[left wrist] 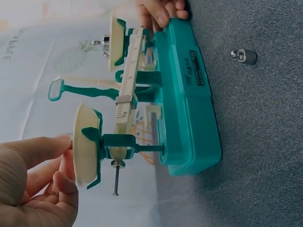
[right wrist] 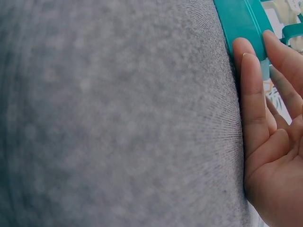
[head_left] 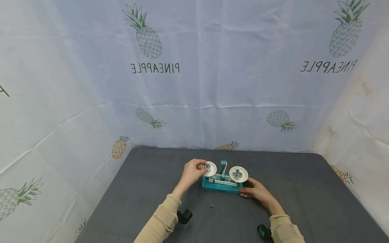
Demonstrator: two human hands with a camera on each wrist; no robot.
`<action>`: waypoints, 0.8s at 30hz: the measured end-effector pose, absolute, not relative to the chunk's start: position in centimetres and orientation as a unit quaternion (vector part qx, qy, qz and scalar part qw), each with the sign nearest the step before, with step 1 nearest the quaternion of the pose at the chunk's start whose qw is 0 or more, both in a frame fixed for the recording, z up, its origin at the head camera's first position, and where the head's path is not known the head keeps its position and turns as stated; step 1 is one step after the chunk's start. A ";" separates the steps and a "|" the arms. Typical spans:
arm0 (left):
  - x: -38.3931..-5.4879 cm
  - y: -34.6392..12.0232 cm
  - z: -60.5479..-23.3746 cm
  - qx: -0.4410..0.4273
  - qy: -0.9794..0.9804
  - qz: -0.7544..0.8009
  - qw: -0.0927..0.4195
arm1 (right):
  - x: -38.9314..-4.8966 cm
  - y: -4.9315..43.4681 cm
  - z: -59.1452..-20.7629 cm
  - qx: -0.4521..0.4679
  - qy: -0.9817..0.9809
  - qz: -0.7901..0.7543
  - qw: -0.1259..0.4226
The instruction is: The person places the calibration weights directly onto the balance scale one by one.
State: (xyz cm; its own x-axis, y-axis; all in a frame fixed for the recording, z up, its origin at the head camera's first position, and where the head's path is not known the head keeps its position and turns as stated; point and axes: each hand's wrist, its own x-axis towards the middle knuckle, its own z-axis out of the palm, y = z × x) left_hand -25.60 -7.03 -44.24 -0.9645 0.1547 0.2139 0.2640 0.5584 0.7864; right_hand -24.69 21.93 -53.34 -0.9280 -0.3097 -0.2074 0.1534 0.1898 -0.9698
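A teal balance scale (head_left: 222,187) with two white pans stands on the table. My left hand (head_left: 194,170) is at the left pan (head_left: 213,170), its thumb and finger pinching a small metal weight (head_left: 207,166) over it; the left wrist view mostly hides that weight behind the fingertips. Several metal weights (head_left: 237,174) stand clustered in the right pan (head_left: 232,177). My right hand (head_left: 258,190) holds the right end of the base, thumb and fingers on its sides, as the right wrist view also shows at the teal base (right wrist: 244,23).
One small metal weight (left wrist: 247,56) lies loose on the grey table (head_left: 152,202) in front of the scale. A slider (left wrist: 124,99) sits on the scale's beam. Behind the table hangs a pineapple-print cloth (head_left: 212,84). Black wrist devices (head_left: 184,216) show near both sleeves.
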 end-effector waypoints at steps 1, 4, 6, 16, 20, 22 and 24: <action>-25.5 -7.0 -44.3 -0.119 -0.880 -0.455 0.063 | -24.7 21.9 -53.3 -0.052 0.750 -0.634 0.182; -25.4 -7.1 -44.2 -0.119 -0.877 -0.459 0.074 | -24.6 21.9 -53.3 -0.050 0.752 -0.633 0.180; -25.2 -7.2 -44.1 -0.124 -0.873 -0.464 0.086 | -24.6 21.9 -53.3 -0.050 0.754 -0.630 0.180; -23.0 -7.4 -43.6 -0.220 -0.847 -0.473 0.102 | -24.6 21.7 -53.2 -0.048 0.758 -0.626 0.180; -22.2 -7.4 -44.1 -0.257 -0.841 -0.465 0.101 | -24.6 21.7 -53.2 -0.050 0.754 -0.629 0.180; -21.8 -7.3 -44.5 -0.268 -0.838 -0.466 0.094 | -24.6 21.8 -53.2 -0.052 0.753 -0.630 0.181; -21.4 -7.2 -45.0 -0.273 -0.834 -0.473 0.081 | -24.6 21.8 -53.2 -0.055 0.753 -0.630 0.182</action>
State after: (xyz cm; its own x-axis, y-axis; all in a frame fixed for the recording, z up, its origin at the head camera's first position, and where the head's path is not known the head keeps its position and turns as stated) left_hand -21.37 -7.20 -45.04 -0.8383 0.3784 0.3925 0.5311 0.4039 0.7449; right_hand -24.60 21.81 -53.19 -0.9281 -0.3110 -0.2047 0.1463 0.2008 -0.9686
